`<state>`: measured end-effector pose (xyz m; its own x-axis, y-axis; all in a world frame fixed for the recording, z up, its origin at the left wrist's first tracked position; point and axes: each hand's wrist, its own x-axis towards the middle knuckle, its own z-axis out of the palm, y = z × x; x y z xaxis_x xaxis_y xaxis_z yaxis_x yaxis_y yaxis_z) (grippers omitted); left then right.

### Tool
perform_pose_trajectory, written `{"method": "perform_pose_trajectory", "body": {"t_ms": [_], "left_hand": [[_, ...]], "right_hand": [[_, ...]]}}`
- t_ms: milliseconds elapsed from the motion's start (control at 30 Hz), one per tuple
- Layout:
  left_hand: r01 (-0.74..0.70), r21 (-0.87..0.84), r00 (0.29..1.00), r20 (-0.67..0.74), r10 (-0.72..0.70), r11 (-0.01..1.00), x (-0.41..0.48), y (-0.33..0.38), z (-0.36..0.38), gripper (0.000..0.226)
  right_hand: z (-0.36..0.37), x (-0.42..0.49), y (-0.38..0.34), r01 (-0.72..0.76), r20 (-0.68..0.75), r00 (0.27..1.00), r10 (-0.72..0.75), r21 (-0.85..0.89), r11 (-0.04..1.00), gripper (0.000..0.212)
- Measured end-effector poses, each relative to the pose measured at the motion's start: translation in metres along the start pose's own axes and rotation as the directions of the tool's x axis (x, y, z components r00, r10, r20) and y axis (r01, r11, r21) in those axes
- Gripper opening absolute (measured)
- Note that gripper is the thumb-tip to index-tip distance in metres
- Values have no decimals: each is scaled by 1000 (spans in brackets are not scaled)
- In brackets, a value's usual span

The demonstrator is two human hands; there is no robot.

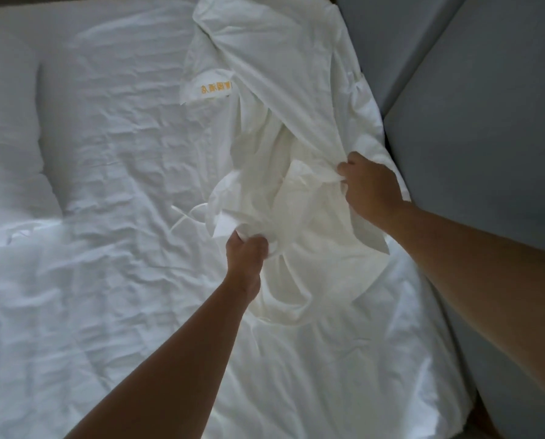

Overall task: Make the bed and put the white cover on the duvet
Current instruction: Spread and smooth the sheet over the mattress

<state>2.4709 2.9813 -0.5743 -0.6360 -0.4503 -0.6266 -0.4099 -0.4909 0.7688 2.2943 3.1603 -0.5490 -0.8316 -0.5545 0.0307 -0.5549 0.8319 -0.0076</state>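
Observation:
A white duvet cover lies bunched along the right side of the bed, with a yellow embroidered mark on one fold. My left hand grips a gathered corner of white fabric near the middle. My right hand pinches another fold of the cover at the bed's right edge. Between the two hands the cloth hangs in loose creases. Thin white ties stick out to the left of my left hand. Whether the bunch holds the duvet corner inside the cover cannot be told.
A wrinkled white sheet or duvet spreads over the bed. A white pillow lies at the left edge. Grey padded panels stand along the right side of the bed.

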Motion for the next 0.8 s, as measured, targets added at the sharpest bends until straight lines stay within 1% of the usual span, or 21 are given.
{"method": "perform_pose_trajectory", "body": {"t_ms": [67, 133, 167, 233, 267, 333, 400, 433, 467, 500, 533, 567, 600, 633, 667, 700, 733, 767, 800], "left_hand": [[20, -5, 1000, -6, -20, 1000, 3, 5, 6, 42], [31, -11, 999, -14, -32, 999, 5, 9, 12, 35], [34, -22, 999, -10, -34, 999, 5, 10, 15, 36], [44, -40, 999, -4, -44, 998, 5, 11, 18, 40], [50, -47, 999, 6, -49, 998, 6, 12, 19, 41], [65, -79, 997, 47, -62, 995, 6, 11, 18, 40], [118, -147, 991, 81, -108, 982, 5, 10, 18, 41], [157, -183, 986, 92, -142, 970, 3, 8, 18, 41], [199, -210, 979, 94, -182, 957, 2, 5, 18, 39], [242, -240, 970, 92, -226, 940, 0, 1, 19, 35], [280, -263, 960, 73, -270, 923, -1, -4, 19, 32], [313, -273, 949, 47, -313, 909, -4, -10, 19, 28], [342, -263, 937, 15, -350, 902, -7, -16, 18, 22], [371, -236, 922, -21, -386, 898, -9, -22, 17, 17], [396, -190, 911, -40, -410, 899, -11, -30, 15, 17], [415, -132, 905, -44, -424, 900, -13, -37, 13, 22], [426, -73, 902, -42, -430, 902, -16, -43, 12, 28], [429, -24, 902, -43, -429, 903, -18, -48, 10, 33], [425, 10, 904, -48, -424, 905, -20, -51, 8, 33]], "right_hand": [[3, -26, 10, 56, 81, 996, -49, -98, 994, 13], [5, -46, 20, 87, 136, 988, -70, -118, 989, 15], [8, -56, 25, 87, 132, 989, -70, -122, 989, 19], [10, -73, 32, 44, 131, 991, -18, -197, 979, 25], [8, -81, 33, 11, 175, 984, 35, -257, 966, 24], [1, -96, 32, -7, 340, 930, 138, -362, 932, 14], [-6, -99, 33, 8, 482, 851, 211, -412, 911, 18], [-11, -96, 33, 12, 523, 818, 238, -430, 903, 21], [-15, -92, 33, 10, 541, 800, 259, -443, 896, 25], [-19, -86, 33, 4, 537, 799, 272, -457, 890, 26], [-24, -79, 30, -20, 508, 816, 277, -454, 891, 26], [-25, -71, 26, -49, 442, 859, 259, -432, 901, 28], [-26, -65, 19, -74, 336, 918, 210, -375, 924, 37], [-24, -59, 9, -68, 222, 965, 137, -291, 954, 52], [-20, -54, -2, -39, 146, 987, 69, -199, 979, 69], [-16, -48, -12, -13, 118, 993, 29, -135, 991, 84], [-12, -41, -20, -10, 156, 987, 27, -107, 994, 93], [-6, -37, -27, -25, 216, 975, 48, -107, 994, 91], [1, -35, -29, -39, 275, 959, 70, -117, 992, 79]]}}
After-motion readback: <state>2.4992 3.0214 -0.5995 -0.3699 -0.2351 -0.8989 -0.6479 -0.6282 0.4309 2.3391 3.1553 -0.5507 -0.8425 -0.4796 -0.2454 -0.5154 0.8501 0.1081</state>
